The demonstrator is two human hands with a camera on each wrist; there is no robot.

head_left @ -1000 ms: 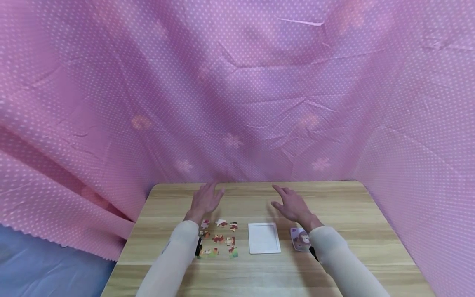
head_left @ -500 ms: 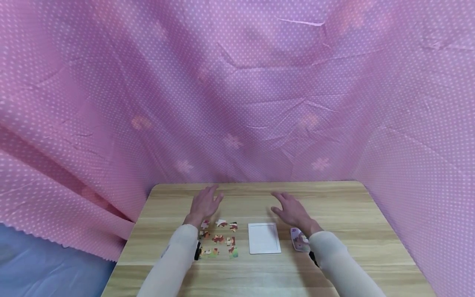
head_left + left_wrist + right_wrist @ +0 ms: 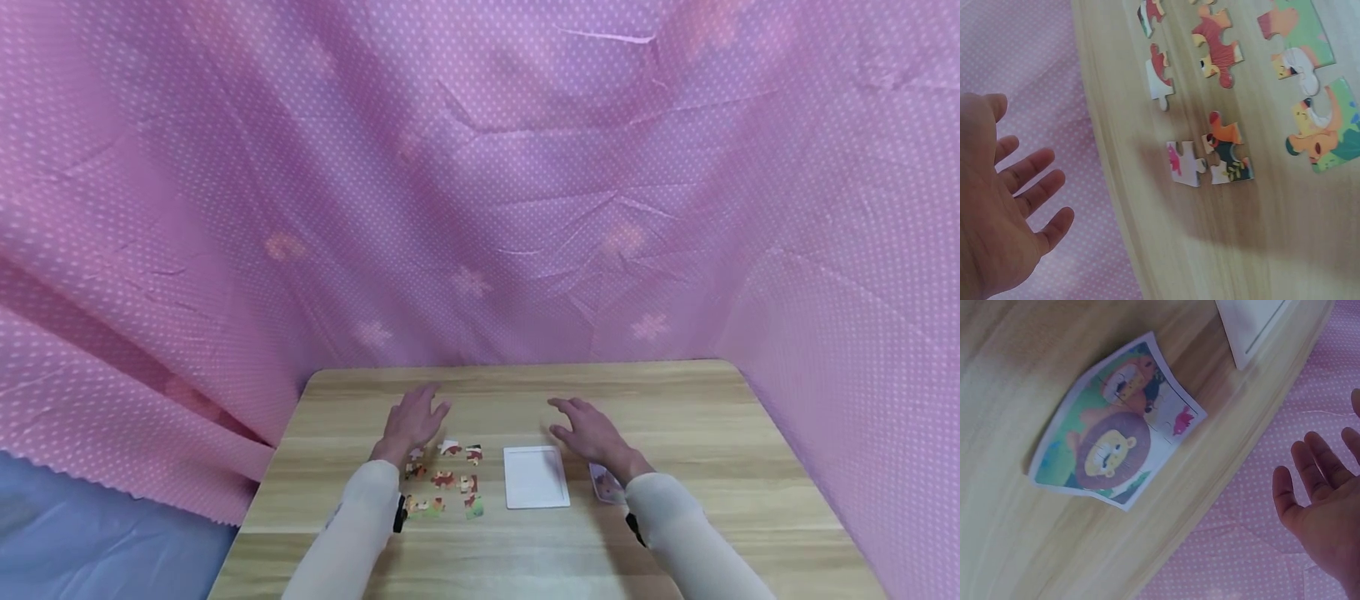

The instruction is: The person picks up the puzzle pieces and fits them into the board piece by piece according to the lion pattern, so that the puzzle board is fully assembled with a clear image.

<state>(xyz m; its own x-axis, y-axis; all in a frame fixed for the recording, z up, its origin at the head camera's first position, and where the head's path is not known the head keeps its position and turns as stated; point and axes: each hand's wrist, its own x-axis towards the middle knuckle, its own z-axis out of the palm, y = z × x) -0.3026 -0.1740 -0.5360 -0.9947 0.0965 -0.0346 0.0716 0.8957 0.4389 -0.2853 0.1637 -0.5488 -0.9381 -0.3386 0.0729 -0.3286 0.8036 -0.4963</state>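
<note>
Over the last second both hands have drawn back a little toward the person, and nothing on the tabletop appears to have been handled. The left hand is empty, its fingers spread and loosely bent; the right hand is empty too, fingers relaxed and thumb apart. Both seem raised clear of the surface, judging by the shadows. The pieces lie loose just to the right of the left wrist, nearer the person than that hand's fingers; the left wrist view shows them spread out, some just beside one another, and in the head view the left hand and sleeve crowd the nearest ones. The tray, white and bare, lies flat between the two forearms, closer to the person than either set of fingertips. By the right wrist is the card, a picture of animals crossed by thin jigsaw lines; with the right hand lower, more of it is covered in the head view. For the puzzle work, the change seems to mean only that the hands are nearer the things: no piece is held and none sits in the tray.
</note>
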